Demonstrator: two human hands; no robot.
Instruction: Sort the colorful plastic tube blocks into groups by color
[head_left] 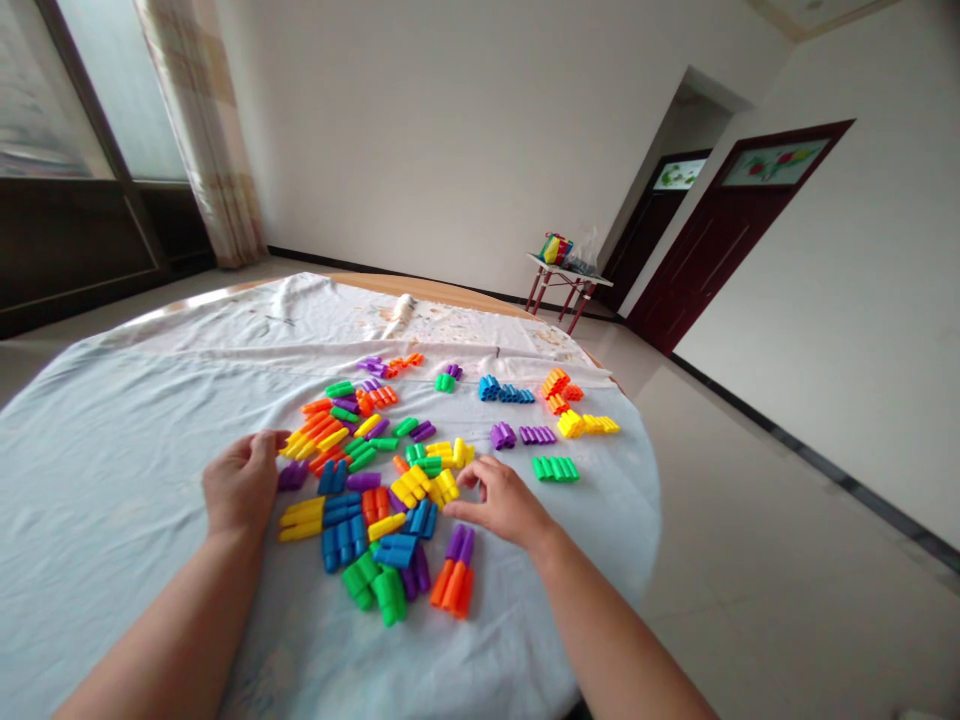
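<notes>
Over the pile's left edge, my left hand [244, 482] has its fingers drawn together, with the tips at the end of a yellow-and-orange row of plastic tube blocks [315, 436]. Whatever may be between those fingertips is hidden. To the pile's right, my right hand [504, 498] has thumb and fingers apart, beside a yellow tube block group [445, 487]. Between the hands lie blue blocks [345, 541], green blocks [390, 594], purple blocks [415, 575] and red-orange blocks [375, 504]. An orange-and-purple joined group [454, 573] lies nearest me on the right.
Sorted by colour beyond my right hand are blue [516, 394], orange [555, 382], purple [537, 435], yellow [600, 424] and green [556, 468] rows. A wrinkled pale cloth [165, 420] covers the round table. A small side table [570, 274] with bags stands by the far wall.
</notes>
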